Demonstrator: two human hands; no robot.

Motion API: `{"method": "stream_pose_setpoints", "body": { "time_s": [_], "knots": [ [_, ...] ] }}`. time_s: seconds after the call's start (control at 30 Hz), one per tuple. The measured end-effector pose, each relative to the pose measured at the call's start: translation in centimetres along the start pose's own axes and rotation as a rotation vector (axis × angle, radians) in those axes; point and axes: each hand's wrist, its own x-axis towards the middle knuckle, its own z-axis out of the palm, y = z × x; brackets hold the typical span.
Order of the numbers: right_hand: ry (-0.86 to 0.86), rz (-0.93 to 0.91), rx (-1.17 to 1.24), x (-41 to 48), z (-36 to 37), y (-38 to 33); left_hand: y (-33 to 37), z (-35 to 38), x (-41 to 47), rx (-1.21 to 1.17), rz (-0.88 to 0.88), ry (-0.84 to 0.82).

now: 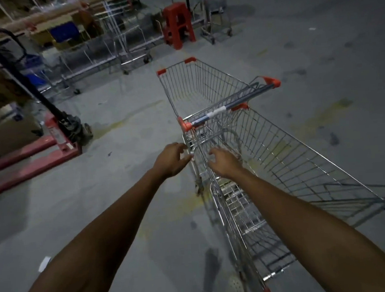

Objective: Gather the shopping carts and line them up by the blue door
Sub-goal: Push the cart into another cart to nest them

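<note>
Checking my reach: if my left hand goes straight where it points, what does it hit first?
Likely the near cart's front wire corner, right ahead of your left hand; depth is unclear.

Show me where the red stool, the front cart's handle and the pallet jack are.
red stool [175, 7]: head view, on its seat.
front cart's handle [229, 104]: head view, middle of the bar.
pallet jack [59, 141]: head view, on its red frame.

No text, brand or number can be read. A white label wraps the cart handle, but it is too blurred to read.
</note>
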Motion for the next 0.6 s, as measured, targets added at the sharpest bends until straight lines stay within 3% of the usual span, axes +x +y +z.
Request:
{"method": "stream_pose_setpoints", "body": {
  "time_s": [0.37, 0.6],
  "knots": [
    [-0.040, 0.197, -0.100, 7.8, 5.6, -0.7, -3.4, 0.4, 13.0, -0.024, 0.268, 0.062],
    [-0.010, 0.403, -0.143, 11.4, 9.5, -2.3, -6.0, 4.6, 18.7, 0.108, 0.269, -0.027]
  ]
}}
